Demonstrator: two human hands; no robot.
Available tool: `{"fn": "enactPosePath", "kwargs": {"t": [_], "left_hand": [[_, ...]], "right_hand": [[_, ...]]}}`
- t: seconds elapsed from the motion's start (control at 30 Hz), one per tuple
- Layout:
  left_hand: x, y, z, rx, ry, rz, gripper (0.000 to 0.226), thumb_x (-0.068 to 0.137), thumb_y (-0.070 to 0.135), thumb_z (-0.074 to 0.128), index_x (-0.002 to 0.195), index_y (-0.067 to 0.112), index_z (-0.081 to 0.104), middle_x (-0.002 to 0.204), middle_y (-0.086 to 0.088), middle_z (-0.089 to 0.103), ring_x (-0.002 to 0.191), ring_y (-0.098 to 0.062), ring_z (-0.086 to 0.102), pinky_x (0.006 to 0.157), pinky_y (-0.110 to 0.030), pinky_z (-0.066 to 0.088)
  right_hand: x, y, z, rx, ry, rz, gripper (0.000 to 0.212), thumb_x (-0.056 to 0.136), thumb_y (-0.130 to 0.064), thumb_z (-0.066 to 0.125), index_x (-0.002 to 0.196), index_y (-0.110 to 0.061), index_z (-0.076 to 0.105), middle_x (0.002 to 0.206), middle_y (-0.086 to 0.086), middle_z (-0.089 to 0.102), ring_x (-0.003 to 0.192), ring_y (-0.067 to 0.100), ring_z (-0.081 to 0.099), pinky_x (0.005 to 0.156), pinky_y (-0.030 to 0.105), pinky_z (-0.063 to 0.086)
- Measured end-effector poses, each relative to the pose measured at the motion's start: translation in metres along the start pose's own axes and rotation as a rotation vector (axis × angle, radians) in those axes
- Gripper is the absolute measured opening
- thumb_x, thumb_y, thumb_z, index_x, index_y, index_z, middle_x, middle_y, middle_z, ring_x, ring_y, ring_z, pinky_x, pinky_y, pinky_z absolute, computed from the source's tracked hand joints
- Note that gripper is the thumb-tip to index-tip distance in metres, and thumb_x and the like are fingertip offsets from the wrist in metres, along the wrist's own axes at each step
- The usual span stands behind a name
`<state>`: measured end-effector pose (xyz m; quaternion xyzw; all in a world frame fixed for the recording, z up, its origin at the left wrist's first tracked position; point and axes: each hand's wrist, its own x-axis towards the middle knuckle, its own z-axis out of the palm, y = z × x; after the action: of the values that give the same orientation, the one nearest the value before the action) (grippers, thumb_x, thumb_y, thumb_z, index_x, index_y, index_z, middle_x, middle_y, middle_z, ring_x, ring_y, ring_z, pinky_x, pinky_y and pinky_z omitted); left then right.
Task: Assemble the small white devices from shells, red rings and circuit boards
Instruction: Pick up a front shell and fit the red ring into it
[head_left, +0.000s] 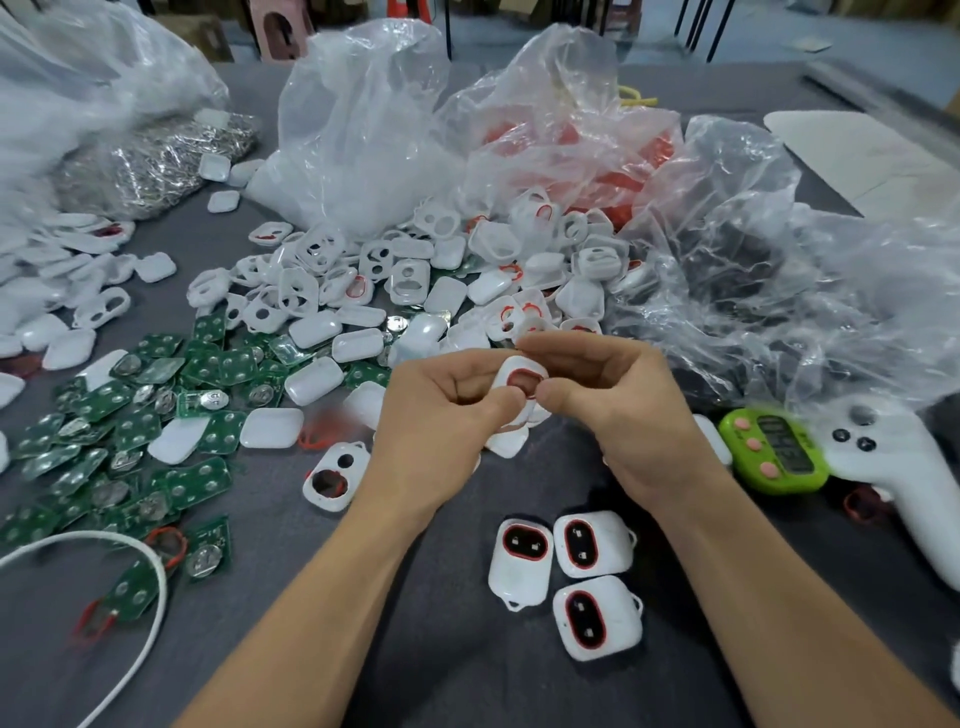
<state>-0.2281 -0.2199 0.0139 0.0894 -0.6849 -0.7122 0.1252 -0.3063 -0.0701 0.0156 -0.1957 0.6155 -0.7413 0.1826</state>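
My left hand (441, 421) and my right hand (618, 405) meet over the middle of the grey table and pinch one white shell (521, 382) with a red ring seated in its opening. Three finished white devices (566, 571) with red-rimmed black buttons lie close to me, below my hands. A loose white shell (335, 478) with a red ring lies left of my left wrist. Green circuit boards (119, 441) are spread over the left side. A heap of white shells (415, 280) lies behind my hands.
Crumpled clear plastic bags (363, 130) stand at the back, one holding red rings (597, 156). A green timer (776, 449) and a white controller (893, 467) lie at the right. A white cable (150, 582) curves at the near left.
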Motion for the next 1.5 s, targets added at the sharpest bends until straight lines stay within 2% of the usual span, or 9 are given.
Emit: {"fn": "enactPosePath", "kwargs": {"t": [0.33,0.57,0.77,0.9,1.03,1.2,1.33,1.4,1.5], "left_hand": [[0.003,-0.003,0.000,0.002,0.057,0.045,0.033,0.085,-0.013,0.068,0.095,0.015,0.082,0.088,-0.007,0.081,0.082,-0.025,0.078,0.069,-0.026,0.059],[0.003,-0.001,0.004,0.001,0.109,0.088,0.024,0.085,0.001,0.073,0.093,0.021,0.084,0.083,-0.006,0.080,0.079,-0.025,0.078,0.069,-0.027,0.061],[-0.003,-0.002,0.011,0.455,0.289,0.251,0.038,0.089,0.019,0.075,0.100,0.055,0.075,0.085,0.033,0.073,0.079,0.005,0.071,0.069,-0.010,0.051],[-0.005,-0.003,0.016,0.497,0.235,0.211,0.048,0.080,0.028,0.084,0.113,0.060,0.070,0.098,0.044,0.067,0.087,0.020,0.063,0.075,-0.004,0.047],[0.000,-0.003,0.014,0.393,0.208,0.148,0.053,0.087,0.024,0.080,0.113,0.066,0.062,0.105,0.035,0.071,0.089,0.010,0.068,0.074,-0.003,0.048],[0.007,-0.008,0.010,0.277,0.296,0.089,0.035,0.083,0.009,0.081,0.091,0.043,0.078,0.084,0.016,0.078,0.074,-0.005,0.074,0.069,-0.022,0.060],[0.009,-0.005,0.003,0.031,0.366,0.004,0.028,0.085,0.006,0.079,0.101,0.028,0.076,0.082,0.002,0.079,0.070,-0.015,0.074,0.060,-0.028,0.060],[0.011,-0.003,0.002,-0.095,0.372,-0.045,0.033,0.087,0.002,0.076,0.110,0.024,0.071,0.085,-0.002,0.076,0.070,-0.013,0.073,0.060,-0.031,0.062],[0.014,-0.001,0.001,-0.211,0.365,-0.107,0.039,0.090,-0.002,0.072,0.116,0.025,0.061,0.094,-0.009,0.066,0.070,-0.006,0.070,0.058,-0.030,0.061]], "right_hand": [[-0.003,0.004,0.004,-0.051,0.098,-0.067,0.029,0.075,0.010,0.081,0.085,-0.017,0.084,0.086,0.008,0.080,0.081,0.023,0.078,0.073,0.024,0.059],[-0.004,0.003,0.005,-0.114,0.133,-0.080,0.022,0.073,-0.007,0.082,0.085,-0.026,0.084,0.083,0.000,0.080,0.078,0.015,0.078,0.071,0.019,0.058],[-0.006,0.011,0.023,-0.075,0.197,0.073,0.007,0.084,-0.030,0.076,0.088,-0.028,0.081,0.085,0.001,0.080,0.082,0.022,0.078,0.074,0.035,0.064],[-0.002,0.006,0.018,-0.012,0.226,0.110,0.017,0.098,-0.008,0.067,0.093,-0.019,0.079,0.088,0.007,0.080,0.087,0.027,0.078,0.075,0.034,0.064],[-0.001,-0.002,0.012,0.059,0.202,0.158,0.010,0.094,-0.002,0.069,0.093,-0.006,0.079,0.087,0.013,0.079,0.081,0.028,0.078,0.069,0.034,0.063],[-0.004,-0.011,-0.002,-0.473,0.352,-0.074,0.007,0.084,-0.026,0.084,0.078,-0.028,0.081,0.067,-0.008,0.075,0.057,0.008,0.068,0.058,0.023,0.055],[0.012,-0.043,-0.041,-0.812,0.687,-0.216,0.014,0.089,-0.020,0.073,0.084,-0.030,0.080,0.070,-0.018,0.074,0.060,0.002,0.068,0.061,0.021,0.056],[0.036,-0.062,-0.073,-1.140,0.694,-0.071,0.020,0.087,-0.012,0.065,0.086,-0.024,0.081,0.080,-0.006,0.077,0.070,0.014,0.068,0.076,0.026,0.057],[0.069,-0.074,-0.106,-1.628,0.392,0.350,0.025,0.091,-0.007,0.061,0.108,-0.013,0.079,0.112,0.012,0.074,0.098,0.028,0.069,0.090,0.033,0.057]]}}
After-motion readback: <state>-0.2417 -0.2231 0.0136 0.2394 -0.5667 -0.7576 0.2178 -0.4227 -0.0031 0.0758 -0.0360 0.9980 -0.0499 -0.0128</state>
